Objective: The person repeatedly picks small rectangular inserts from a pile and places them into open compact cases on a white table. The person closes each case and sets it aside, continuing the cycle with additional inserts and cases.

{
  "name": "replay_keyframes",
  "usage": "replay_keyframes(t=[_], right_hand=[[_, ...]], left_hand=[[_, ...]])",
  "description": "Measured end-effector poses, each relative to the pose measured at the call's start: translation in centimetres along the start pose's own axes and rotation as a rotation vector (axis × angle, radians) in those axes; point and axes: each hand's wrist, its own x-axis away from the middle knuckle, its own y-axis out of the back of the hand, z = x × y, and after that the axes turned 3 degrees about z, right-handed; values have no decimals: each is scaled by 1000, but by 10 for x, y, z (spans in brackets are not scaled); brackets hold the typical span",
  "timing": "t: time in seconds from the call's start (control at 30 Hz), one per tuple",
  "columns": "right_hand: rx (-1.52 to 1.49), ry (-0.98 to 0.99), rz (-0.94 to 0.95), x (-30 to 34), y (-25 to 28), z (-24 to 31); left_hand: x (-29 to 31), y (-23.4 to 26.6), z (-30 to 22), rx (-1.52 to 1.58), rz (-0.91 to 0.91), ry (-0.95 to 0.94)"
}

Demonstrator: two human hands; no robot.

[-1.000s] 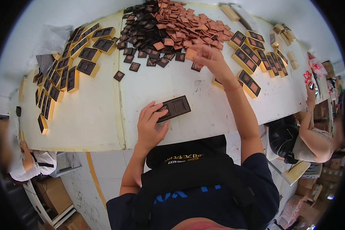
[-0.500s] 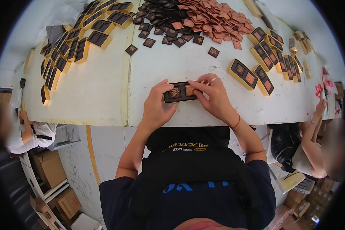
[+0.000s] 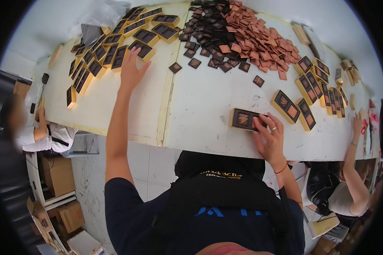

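Note:
Stretched out to the far left, my left hand (image 3: 134,72) has its thumb apart and its fingertips at the near edge of a gold-sided box (image 3: 143,49) with two black compartments. My right hand (image 3: 270,138) grips the right end of another such box (image 3: 239,118) near the table's front edge. A dark printed square (image 3: 243,119) sits in that box's left compartment. My fingers cover most of its right compartment. Farther off lies a heap of flat squares, black ones (image 3: 208,25) on the left and copper-coloured ones (image 3: 264,44) on the right.
Boxes with unfilled compartments (image 3: 98,53) crowd the left of the white table (image 3: 208,100). Boxes holding a dark and a copper square (image 3: 286,106) stand to the right. Several loose black squares (image 3: 258,81) lie before the heap. Other people work at both sides, one in a white sleeve (image 3: 64,135).
My left hand has left the near box and reached far left to the other boxes. My right hand and the near box are farther right. The view has shifted.

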Motion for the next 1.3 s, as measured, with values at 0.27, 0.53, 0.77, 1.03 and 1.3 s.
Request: replay_keyframes(t=[0.27,0.53,0.77,1.03,1.3], right_hand=[[113,-153,-164,-38,23,-39],[108,-79,280,-142,-32,-108],[-425,-296,340,-147,-14,-56],[-624,8,175,-109,-60,57],[-483,168,76,-99,-59,50]], left_hand=[[48,-4,-64,-253,78,-147],[133,7,-214,73,229,-321],[126,25,-204,319,309,-163],[133,-19,-225,558,261,-21],[137,-20,-233,612,253,90]])
